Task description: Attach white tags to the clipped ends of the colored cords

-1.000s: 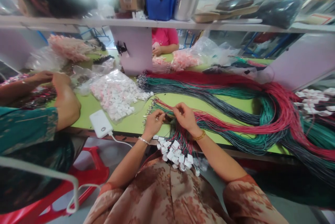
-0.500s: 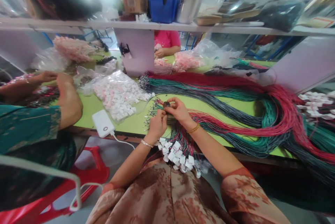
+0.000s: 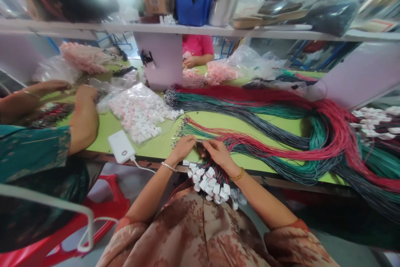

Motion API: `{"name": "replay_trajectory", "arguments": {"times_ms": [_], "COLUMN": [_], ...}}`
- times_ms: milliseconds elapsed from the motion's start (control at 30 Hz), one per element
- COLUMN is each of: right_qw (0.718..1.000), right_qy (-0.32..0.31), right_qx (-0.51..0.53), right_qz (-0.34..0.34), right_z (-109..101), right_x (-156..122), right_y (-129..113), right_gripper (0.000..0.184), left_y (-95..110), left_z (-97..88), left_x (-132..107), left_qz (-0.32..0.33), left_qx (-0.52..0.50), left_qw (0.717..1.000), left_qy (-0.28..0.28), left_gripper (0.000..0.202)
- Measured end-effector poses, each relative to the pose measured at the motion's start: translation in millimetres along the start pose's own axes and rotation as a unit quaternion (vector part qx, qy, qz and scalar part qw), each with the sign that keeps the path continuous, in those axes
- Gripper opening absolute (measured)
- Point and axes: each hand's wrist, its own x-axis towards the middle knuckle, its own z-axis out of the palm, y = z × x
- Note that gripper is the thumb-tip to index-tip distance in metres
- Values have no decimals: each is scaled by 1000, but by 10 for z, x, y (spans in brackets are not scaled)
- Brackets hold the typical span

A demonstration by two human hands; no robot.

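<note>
My left hand [image 3: 183,148] is closed at the table's front edge, its fingertips meeting a small dark item [image 3: 201,147] between my hands. From the other side my right hand [image 3: 218,155] pinches at the same spot. Fingers cover most of that item, so its kind is unclear. Below hangs a cluster of wires ending in white plastic connectors [image 3: 208,183]. A single white connector [image 3: 186,163] shows just under my left hand. Beyond my hands, a bundle of red, green and black wires [image 3: 265,150] lies on the green tabletop, with metal terminals [image 3: 178,130] at its left end.
A plastic bag of white connectors [image 3: 137,113] sits left of the wires, near a white power bank [image 3: 121,147] with a cable. A larger wire bundle [image 3: 237,96] lies behind. A co-worker's arm [image 3: 84,121] is at left. A shelf [image 3: 200,29] crosses above the table.
Both my hands have come down and nearer to me, from the terminal end of the wires to the table's front edge. The co-worker's hands at left have moved apart.
</note>
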Motion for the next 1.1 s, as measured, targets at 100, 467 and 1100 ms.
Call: {"name": "replay_trajectory", "arguments": {"times_ms": [100,467,1100], "right_qw": [1000,999,996], "right_qy": [-26,-13,-66], "right_qx": [-7,24,-67], "right_qz": [-3,31,-6], "right_z": [13,25,-33], "right_x": [28,221,141], "right_y": [12,68,200], "right_gripper": [32,13,22], "left_y": [16,67,-89], "left_z": [8,210,345], "left_x": [3,-53,74], "left_qz": [-31,74,-24], "left_qx": [-82,221,25], "left_qw": [995,967,990], "left_qy": [-39,108,136], "left_gripper": [22,13,14]}}
